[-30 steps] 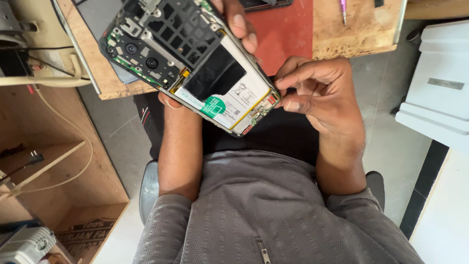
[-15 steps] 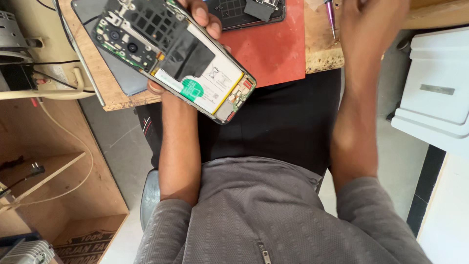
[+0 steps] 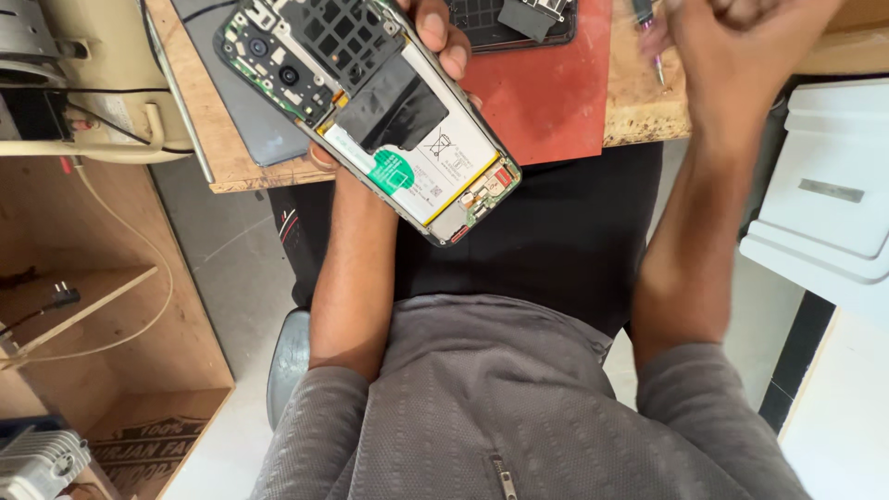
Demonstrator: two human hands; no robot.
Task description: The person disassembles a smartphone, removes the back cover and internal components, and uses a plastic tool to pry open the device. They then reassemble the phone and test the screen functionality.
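My left hand (image 3: 443,35) grips an opened smartphone (image 3: 370,111) from behind, tilted, with its back cover off. The black inner frame, camera modules, circuit board and white battery with a green tab face me. My right hand (image 3: 741,42) is raised over the wooden bench (image 3: 639,116) at the top right and is blurred. Its fingers are next to a thin purple-handled tool (image 3: 652,37) lying on the bench; whether they touch it is unclear.
A red mat (image 3: 546,102) lies on the bench with another dark phone part (image 3: 505,17) at its top edge. A grey back cover (image 3: 245,120) sits left of the phone. A white box (image 3: 824,185) stands right; wooden shelves and cables are left.
My right hand left the phone's lower end and went up to the bench by the purple tool. The phone stayed in my left hand, moving slightly up and left.
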